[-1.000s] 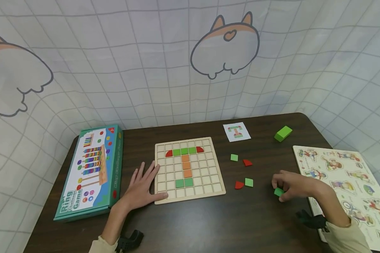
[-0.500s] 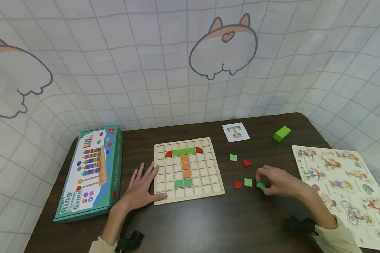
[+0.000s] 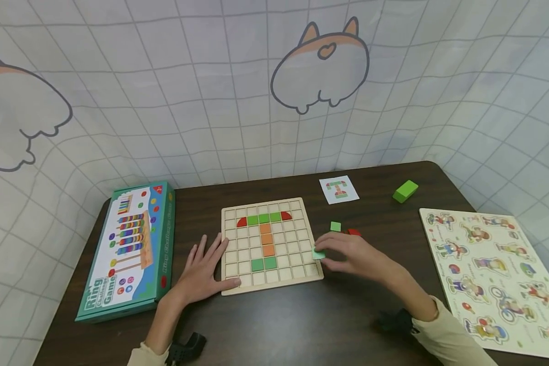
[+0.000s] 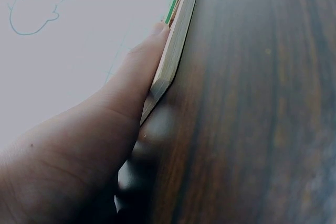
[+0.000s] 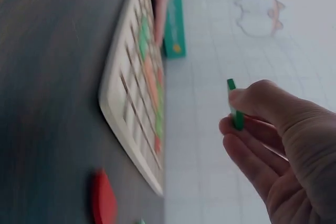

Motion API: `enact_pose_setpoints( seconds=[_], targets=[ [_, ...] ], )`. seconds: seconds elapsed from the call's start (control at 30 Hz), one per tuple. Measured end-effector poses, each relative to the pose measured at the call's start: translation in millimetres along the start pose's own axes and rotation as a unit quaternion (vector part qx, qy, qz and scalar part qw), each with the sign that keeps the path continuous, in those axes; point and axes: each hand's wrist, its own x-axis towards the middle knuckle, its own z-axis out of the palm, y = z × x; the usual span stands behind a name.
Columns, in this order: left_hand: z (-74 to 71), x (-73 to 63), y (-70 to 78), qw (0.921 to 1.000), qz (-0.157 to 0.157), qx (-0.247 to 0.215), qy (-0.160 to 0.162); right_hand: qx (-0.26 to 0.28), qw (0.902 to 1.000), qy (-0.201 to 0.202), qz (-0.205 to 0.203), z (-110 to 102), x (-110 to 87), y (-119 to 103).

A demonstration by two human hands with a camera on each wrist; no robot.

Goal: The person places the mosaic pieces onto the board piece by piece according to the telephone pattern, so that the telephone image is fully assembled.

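A wooden grid board [image 3: 297,269] lies mid-table. Set in its cells are red quarter-round tiles at both ends of a green row, an orange column [image 3: 267,239] and two green squares [image 3: 264,264] at the bottom. My left hand [image 3: 203,269] rests at the board's left edge, fingers spread, thumb on the near corner. Between thumb and fingers my right hand [image 3: 354,254] pinches a green square tile [image 5: 237,109], held over the board's right edge. On the table beyond that hand are another green square [image 3: 335,226] and a red quarter-round tile [image 3: 354,232], partly covered by it.
A pattern card [image 3: 339,189] lies behind the loose tiles, with a green block [image 3: 405,191] farther right. The teal ring game box [image 3: 164,244] stands at the left. A picture puzzle board [image 3: 480,274] covers the right side. A patterned curtain [image 3: 238,101] hangs behind the table.
My right hand has carried the green square tile leftward from near the puzzle board to the grid board's right edge. The left hand has stayed at the board.
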Motion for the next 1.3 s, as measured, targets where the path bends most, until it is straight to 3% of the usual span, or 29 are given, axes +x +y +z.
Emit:
enact_pose_setpoints(
  seconds=[0.17,0.33,0.5,0.63,1.3],
  targets=[
    [-1.2,-0.6,-0.3,1.0,0.001,0.001,0.002,-0.018,0.9963,-0.079,0.028,25.3,27.5,-3.5],
    [1.9,0.2,-1.8,1.0,0.003,0.003,0.002,-0.061,0.9928,-0.103,0.0,46.6,46.5,-1.7],
    [3.2,0.3,-1.0,1.0,0.003,0.001,0.002,-0.069,0.9881,-0.132,-0.038,59.4,55.0,0.1],
    [2.2,0.0,-0.4,1.0,0.001,0.0,0.004,-0.08,0.9861,-0.133,-0.06,62.9,57.0,-0.5],
    [2.8,-0.1,-2.2,0.9999,0.0,0.009,0.006,-0.075,0.9882,-0.125,-0.046,68.4,54.1,0.7]
  ],
)
